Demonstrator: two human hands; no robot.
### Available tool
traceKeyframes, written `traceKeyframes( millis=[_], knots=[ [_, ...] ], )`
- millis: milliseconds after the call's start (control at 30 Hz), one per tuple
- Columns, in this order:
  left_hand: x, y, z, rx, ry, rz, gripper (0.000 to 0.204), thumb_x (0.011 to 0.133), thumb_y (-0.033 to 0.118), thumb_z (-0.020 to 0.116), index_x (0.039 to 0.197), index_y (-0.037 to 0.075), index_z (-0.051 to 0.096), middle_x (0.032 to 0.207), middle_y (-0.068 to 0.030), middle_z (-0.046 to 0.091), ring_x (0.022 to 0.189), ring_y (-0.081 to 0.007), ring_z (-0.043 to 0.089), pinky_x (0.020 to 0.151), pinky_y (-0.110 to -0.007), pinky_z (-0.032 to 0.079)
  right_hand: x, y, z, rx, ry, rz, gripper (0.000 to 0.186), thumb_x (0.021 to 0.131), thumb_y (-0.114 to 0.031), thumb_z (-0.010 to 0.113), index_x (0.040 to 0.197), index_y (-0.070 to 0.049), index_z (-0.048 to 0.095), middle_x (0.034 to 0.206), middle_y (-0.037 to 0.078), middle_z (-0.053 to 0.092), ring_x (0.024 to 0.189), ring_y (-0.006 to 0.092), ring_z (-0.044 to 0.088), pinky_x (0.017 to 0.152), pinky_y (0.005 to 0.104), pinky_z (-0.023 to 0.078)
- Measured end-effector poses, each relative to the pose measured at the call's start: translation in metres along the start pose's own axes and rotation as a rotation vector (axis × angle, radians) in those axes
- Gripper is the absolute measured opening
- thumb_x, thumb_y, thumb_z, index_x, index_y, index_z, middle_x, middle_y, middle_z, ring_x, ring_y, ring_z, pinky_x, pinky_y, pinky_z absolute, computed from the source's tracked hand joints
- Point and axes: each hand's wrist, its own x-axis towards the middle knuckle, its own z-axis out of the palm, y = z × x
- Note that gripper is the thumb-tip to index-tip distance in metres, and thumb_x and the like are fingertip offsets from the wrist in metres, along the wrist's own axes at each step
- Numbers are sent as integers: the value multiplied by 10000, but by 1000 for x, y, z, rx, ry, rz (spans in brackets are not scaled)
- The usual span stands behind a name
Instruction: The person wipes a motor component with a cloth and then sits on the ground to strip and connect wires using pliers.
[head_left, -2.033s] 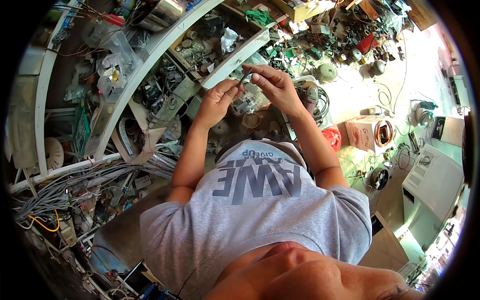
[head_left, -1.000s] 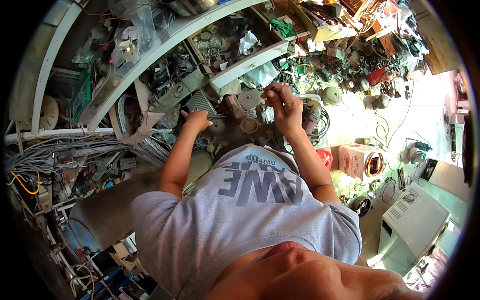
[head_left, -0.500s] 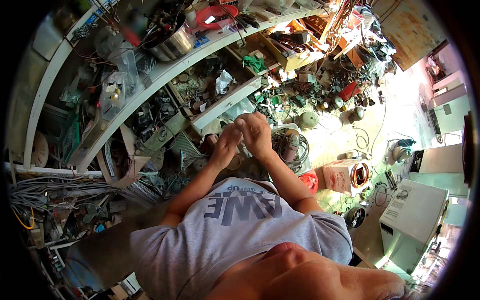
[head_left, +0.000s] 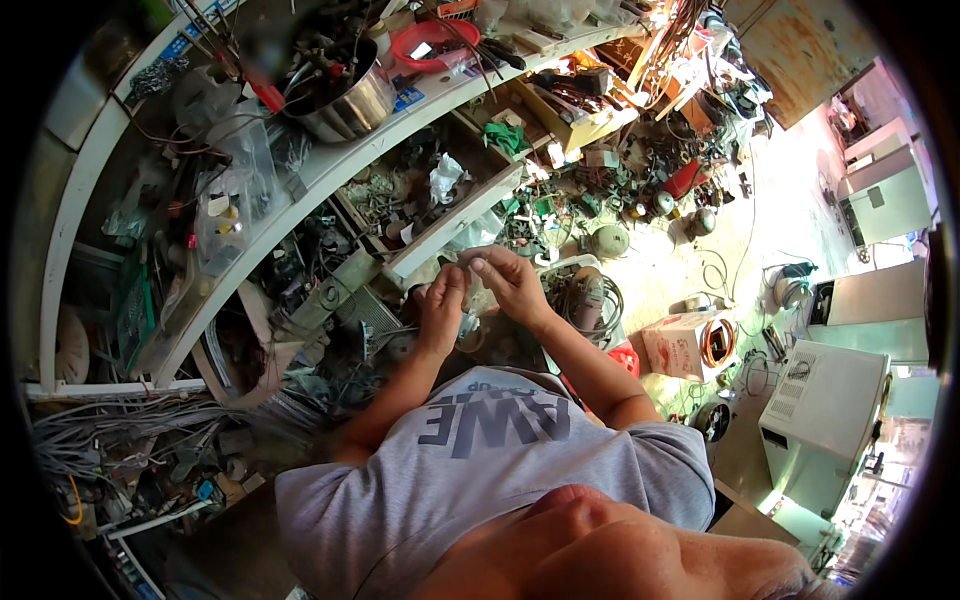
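Large dark capitals [head_left: 492, 430] are being shown upside down across the grey T-shirt [head_left: 540, 490], with smaller lettering [head_left: 485, 389] being carried nearer its hem; red print [head_left: 676, 352], too small to be read, is being borne by a cardboard carton [head_left: 660, 336]

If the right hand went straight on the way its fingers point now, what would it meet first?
Most likely the bare left hand: its fingertips lie just ahead of those of the bare right hand, perhaps already touching. Beyond seems to be a long, pale, straight board, though depth is unclear.

Hands [head_left: 440, 312] close together near a cluttered drawer [head_left: 456, 222]
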Motion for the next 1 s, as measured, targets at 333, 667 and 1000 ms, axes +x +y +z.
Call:
traceKeyframes(
  millis=[333,667,1000],
  knots=[
    [-12,-20,-130,1760,-30,-85,423,880,271,602,1295,216,545,1219,-111,589,1323,-375,330,1039,-663,137,7,-20,38,-174,77,-97,112,912,-124,565,917,-34,633,803,79,608,717,186,591,656,303,466],
    [22,12,-85,152,-441,20,435,1020,331,386,1304,14,474,1262,-104,546,1131,-167,518,958,-259,380,11,2,64,-353,148,-45,142,858,-74,607,987,-26,639,850,129,643,780,274,628,706,334,494],
    [17,-8,-66,100,-267,-136,199,989,218,505,1014,39,589,856,56,507,782,-21,432,695,-185,380,-2,16,56,-385,368,-60,133,796,-86,706,917,-31,691,753,101,660,671,186,649,581,289,499]
  ],
)
